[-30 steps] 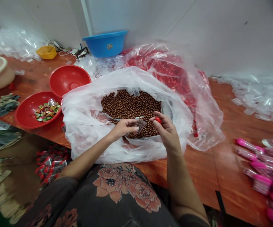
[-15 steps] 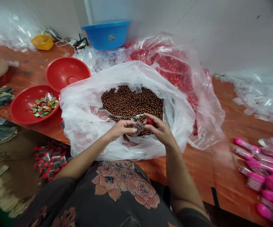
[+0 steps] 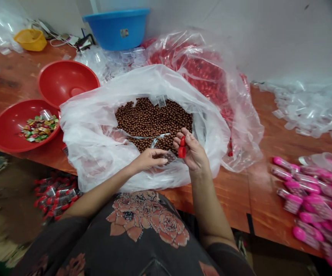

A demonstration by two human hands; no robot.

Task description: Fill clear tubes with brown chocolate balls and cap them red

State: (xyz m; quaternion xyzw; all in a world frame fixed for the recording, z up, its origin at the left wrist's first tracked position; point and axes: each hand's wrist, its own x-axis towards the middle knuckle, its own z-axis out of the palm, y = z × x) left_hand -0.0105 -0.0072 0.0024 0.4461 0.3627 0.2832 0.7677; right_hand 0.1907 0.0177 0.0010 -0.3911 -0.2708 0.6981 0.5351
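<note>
A white plastic bag point(image 3: 94, 153) lies open on the table, with many small brown balls point(image 3: 151, 119) inside. Over its near side, my left hand point(image 3: 148, 160) pinches a small clear container point(image 3: 170, 156) between thumb and fingers. Close on the right, my right hand point(image 3: 193, 151) holds a red cap point(image 3: 182, 147) in its curled fingers, palm turned up. The cap is beside the container and apart from it. One small clear piece point(image 3: 161, 101) rests at the far edge of the balls.
Two red bowls point(image 3: 68, 78) stand at the left, the nearer one with wrapped sweets point(image 3: 41, 127). Behind are a blue basin point(image 3: 118, 28) and a bag of red pieces point(image 3: 194, 73). Pink-capped tubes point(image 3: 315, 195) lie right; red-capped containers point(image 3: 58, 195) are below the table's left edge.
My right hand has drawn away from the clear container and turned palm up, showing more of the red cap. The whole view has shifted, so the table items sit further left.
</note>
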